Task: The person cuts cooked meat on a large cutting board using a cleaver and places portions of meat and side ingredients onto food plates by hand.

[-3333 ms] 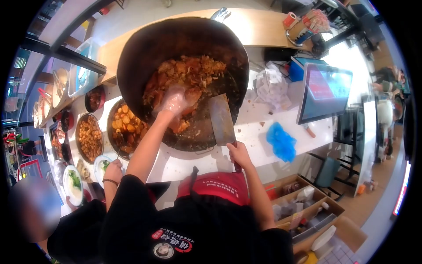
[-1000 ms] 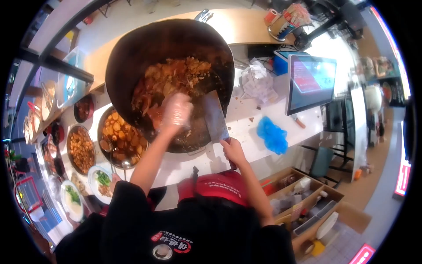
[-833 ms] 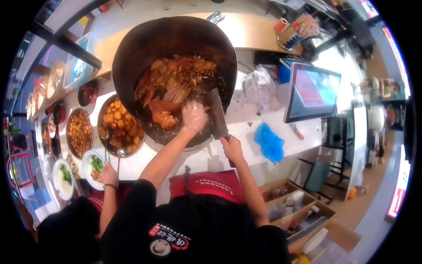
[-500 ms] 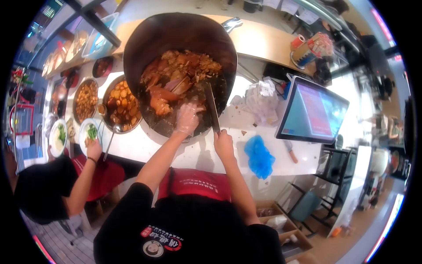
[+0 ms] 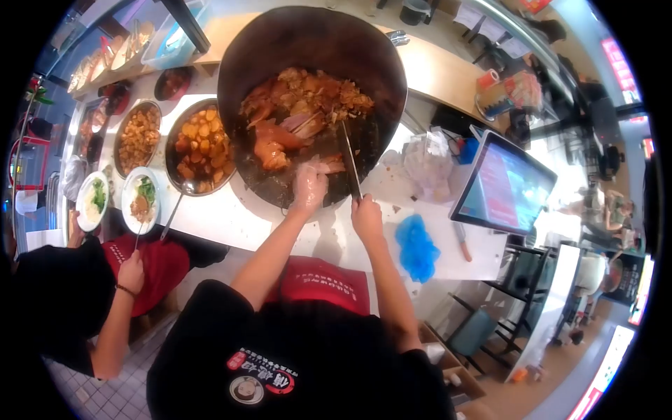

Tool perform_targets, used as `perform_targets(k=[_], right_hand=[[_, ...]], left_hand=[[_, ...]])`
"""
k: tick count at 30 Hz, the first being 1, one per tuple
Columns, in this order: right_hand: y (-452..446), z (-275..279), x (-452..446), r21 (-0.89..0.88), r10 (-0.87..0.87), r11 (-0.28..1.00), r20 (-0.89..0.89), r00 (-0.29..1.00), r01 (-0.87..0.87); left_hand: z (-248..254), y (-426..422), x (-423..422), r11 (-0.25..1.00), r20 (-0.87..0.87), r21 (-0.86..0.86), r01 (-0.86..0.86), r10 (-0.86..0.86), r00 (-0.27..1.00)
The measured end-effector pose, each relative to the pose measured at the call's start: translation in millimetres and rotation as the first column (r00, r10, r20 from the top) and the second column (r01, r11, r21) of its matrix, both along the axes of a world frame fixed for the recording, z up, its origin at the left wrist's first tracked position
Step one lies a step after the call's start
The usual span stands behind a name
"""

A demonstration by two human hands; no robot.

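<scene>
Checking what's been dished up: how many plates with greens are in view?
2, both at the picture's left: the first plate is further left, and the second plate is just right of it, above a co-worker's apron. Others may be hidden.

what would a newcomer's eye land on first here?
Probably the big dark pot-like vessel in the centre, with reddish-brown meat inside. Next, the two hands at its near side: the left hand in a clear glove, the right hand gripping a cleaver. Then the crumpled bright blue plastic on the white counter, right of the vessel.
</scene>
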State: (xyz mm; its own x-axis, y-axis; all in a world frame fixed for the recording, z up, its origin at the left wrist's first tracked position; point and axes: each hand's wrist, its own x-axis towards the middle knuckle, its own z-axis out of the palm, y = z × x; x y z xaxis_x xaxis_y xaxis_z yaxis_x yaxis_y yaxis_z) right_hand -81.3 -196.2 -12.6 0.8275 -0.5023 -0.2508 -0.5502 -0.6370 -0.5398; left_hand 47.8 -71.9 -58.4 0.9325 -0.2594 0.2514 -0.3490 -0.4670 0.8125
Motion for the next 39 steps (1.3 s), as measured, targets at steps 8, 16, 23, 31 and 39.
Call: perform_targets(k=[8, 16, 23, 31, 39], right_hand=[[15.4, 11.5, 6.1, 0.003, -0.088, 0.996, 0.017, 0.996, 0.088], [22.9, 17.5, 11.4, -0.016, -0.082, 0.996, 0.033, 0.996, 0.083], [35.4, 30.1, 9.2, -0.009, -0.113, 0.994, -0.01, 0.994, 0.113], [47.4, 14.0, 5.1, -0.053, -0.082, 0.995, 0.018, 0.996, 0.083], [39.0, 2.8, 6.1, 0.017, -0.109, 0.994, -0.076, 0.991, 0.11]], left_hand=[[-22.7, 6.9, 1.1, 0.995, -0.302, -0.101, 0.005, -0.035, 0.953], [-18.2, 14.3, 17.3, 0.996, -0.089, 0.064, 0.06, -0.054, 0.995], [-10.0, 18.2, 15.6, 1.0, -0.15, -0.011, 0.003, -0.005, 0.989], [-7.9, 19.8, 13.9, 0.997, -0.184, 0.066, 0.04, -0.028, 0.983], [-18.8, 23.8, 13.5, 0.999, -0.069, 0.009, 0.045, -0.044, 0.997]])
